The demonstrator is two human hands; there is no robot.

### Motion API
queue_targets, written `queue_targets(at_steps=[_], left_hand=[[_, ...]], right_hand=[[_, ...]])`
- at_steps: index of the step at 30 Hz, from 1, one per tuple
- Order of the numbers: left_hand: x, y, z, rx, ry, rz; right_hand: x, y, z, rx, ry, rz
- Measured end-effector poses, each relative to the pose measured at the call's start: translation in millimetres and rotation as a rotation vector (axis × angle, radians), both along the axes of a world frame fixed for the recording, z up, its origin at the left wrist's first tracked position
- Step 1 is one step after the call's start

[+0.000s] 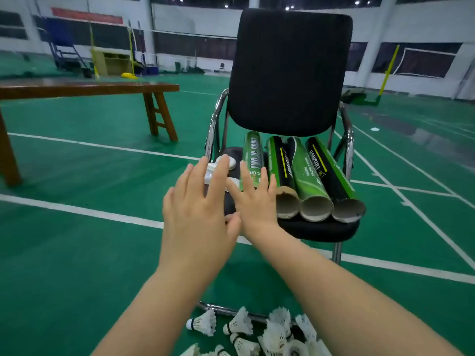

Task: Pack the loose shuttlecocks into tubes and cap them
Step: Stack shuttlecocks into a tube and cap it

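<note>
1. Four tubes point(308, 170) lie side by side on the seat of a black chair point(290, 70). Three of them show open ends toward the camera.
2. White caps point(227, 163) sit loose on the left part of the seat, beside the leftmost tube.
3. The left hand point(198, 211) reaches over the caps, fingers straight and spread, holding nothing.
4. The right hand point(257, 201) is spread over the near end of the leftmost tube. Whether it touches the tube cannot be told.
5. The shuttlecocks point(257, 330) lie scattered on the green floor point(77, 253) below the chair, near the person.
6. A wooden bench point(84, 88) stands to the left.
</note>
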State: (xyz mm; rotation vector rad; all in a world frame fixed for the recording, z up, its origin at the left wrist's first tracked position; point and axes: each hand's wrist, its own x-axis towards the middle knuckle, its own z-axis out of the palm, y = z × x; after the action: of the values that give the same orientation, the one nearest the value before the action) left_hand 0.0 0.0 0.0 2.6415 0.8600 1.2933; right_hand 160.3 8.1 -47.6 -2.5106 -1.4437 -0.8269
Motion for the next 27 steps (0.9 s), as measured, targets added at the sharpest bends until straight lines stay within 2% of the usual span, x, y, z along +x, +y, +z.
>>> queue_targets(at_steps=[2,5,8,13,16,20,23,27], left_hand=[[1,1,-3,0.002,-0.041,-0.006],[5,3,-7,0.037,-0.049,-0.001],[6,3,-9,-0.015,-0.003,-0.015],[1,-7,-7,-0.071,0.044,-0.097],[-2,-11,-5,-0.037,0.076,-0.078],[-4,-16,-4,-0.01,0.01,-0.104],[-7,-25,4,0.019,-0.017,-0.209],[-16,-49,21,0.124,-0.047,-0.465]], right_hand=[[3,8,1,-0.17,0.08,-0.02],[10,14,7,-0.188,0.143,-0.049],[5,14,9,-0.206,0.156,-0.072],[-4,1,12,-0.027,0.067,-0.044],[-16,-21,33,0.229,0.082,0.012],[-46,-80,72,0.521,0.115,0.079],[-79,-141,93,0.638,0.162,0.108],[-129,-213,100,0.671,0.299,0.177]])
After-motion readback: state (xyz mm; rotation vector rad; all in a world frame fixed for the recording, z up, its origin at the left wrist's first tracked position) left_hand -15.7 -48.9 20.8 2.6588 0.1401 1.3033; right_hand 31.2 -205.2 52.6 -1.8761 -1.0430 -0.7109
